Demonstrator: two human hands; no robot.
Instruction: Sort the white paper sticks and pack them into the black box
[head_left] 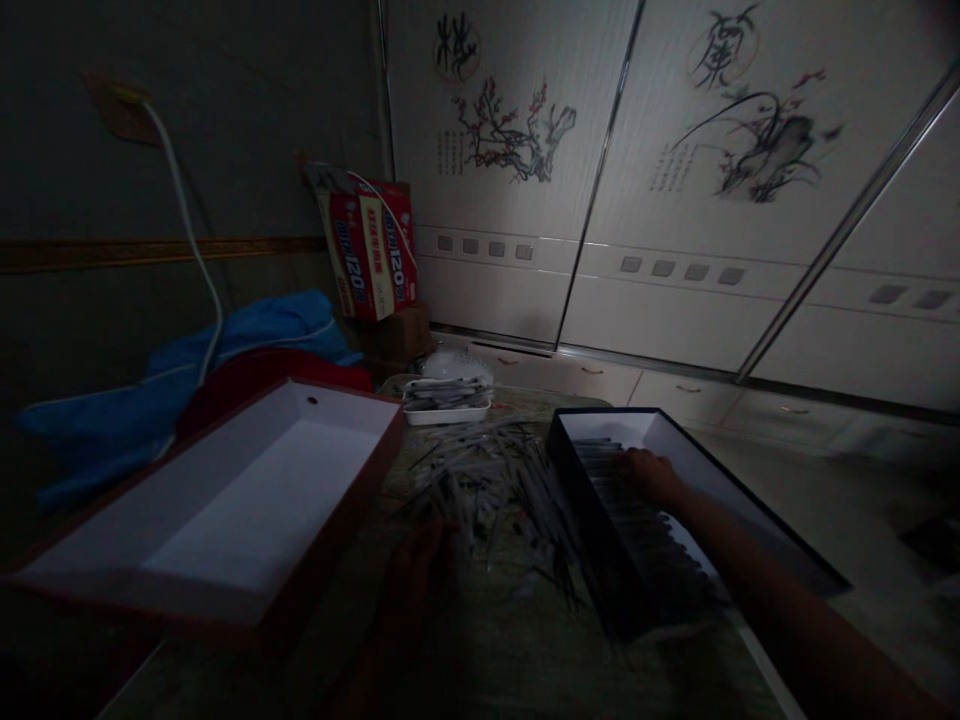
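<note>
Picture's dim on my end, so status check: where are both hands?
Right hand on the rows of thin strips in the black box. Left hand, in shadow, by the loose pile. Red-edged box open on the left.

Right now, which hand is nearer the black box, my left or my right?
Right. The right hand is inside the black box, over a row of thin strips, while the left hand, dim in shadow, is outside it, to its left, by the loose pile of thin strips.

Dim — left hand (417, 580) lost in shadow, edges warped.
</note>
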